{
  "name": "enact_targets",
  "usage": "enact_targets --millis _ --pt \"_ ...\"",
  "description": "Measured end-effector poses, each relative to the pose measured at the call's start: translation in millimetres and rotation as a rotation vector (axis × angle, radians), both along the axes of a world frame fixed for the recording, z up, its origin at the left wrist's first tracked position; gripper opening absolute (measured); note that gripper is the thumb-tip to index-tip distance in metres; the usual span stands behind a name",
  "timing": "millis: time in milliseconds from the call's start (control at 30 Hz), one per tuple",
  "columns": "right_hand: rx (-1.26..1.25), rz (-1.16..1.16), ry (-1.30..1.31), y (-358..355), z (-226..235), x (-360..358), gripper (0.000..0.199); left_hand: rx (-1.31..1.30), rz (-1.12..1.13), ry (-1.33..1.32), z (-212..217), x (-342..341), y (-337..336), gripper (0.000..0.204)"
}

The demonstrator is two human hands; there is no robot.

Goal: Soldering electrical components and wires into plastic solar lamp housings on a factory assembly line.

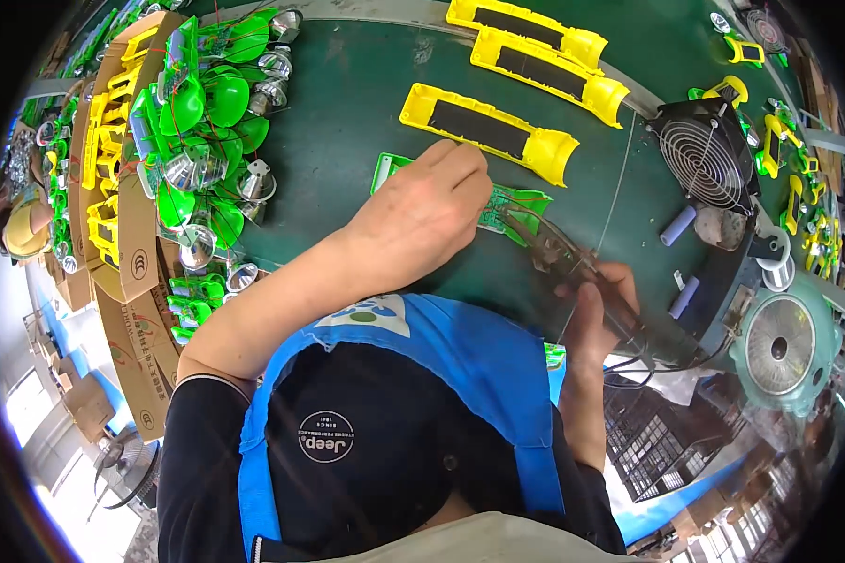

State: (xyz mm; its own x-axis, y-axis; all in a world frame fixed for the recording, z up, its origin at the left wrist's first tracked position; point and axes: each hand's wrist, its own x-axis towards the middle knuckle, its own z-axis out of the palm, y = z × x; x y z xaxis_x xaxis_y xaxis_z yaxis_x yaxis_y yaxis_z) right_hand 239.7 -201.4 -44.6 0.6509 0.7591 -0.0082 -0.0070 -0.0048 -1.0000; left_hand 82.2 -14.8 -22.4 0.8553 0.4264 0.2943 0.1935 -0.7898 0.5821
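Note:
My left hand [432, 206] is closed, fingertips pressed together, over a green plastic lamp housing [385, 171] lying on the bench. Whatever it pinches is hidden under the fingers. Just right of those fingers a small green circuit board [491, 218] with thin red and dark wires shows in the housing. In my right hand [608, 310] is a dark soldering iron [573, 263], partly smeared by motion. It slants toward the board, its front end close to the wires; whether it touches cannot be told. A dark cord runs from its rear.
Yellow housings [483, 131] with black panels lie beyond my hands. At left, green lamp parts with reflectors [197, 167] stand beside a carton [141, 235] of yellow frames. To the right are a black fan [704, 155], purple-grey cylinders [678, 225] and a round green fan [781, 342].

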Motion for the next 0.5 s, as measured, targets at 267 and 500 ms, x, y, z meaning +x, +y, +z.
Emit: enact_targets --millis 267,500 --pt "-0.066 0.044 -0.06 1.5 1.9 1.5 0.023 0.022 -0.095 0.099 7.0 1.6 5.3 0.016" --pt "-0.042 0.035 -0.054 1.4 0.8 1.5 0.025 -0.012 -0.082 0.061 3.3 4.2 6.4 0.016"
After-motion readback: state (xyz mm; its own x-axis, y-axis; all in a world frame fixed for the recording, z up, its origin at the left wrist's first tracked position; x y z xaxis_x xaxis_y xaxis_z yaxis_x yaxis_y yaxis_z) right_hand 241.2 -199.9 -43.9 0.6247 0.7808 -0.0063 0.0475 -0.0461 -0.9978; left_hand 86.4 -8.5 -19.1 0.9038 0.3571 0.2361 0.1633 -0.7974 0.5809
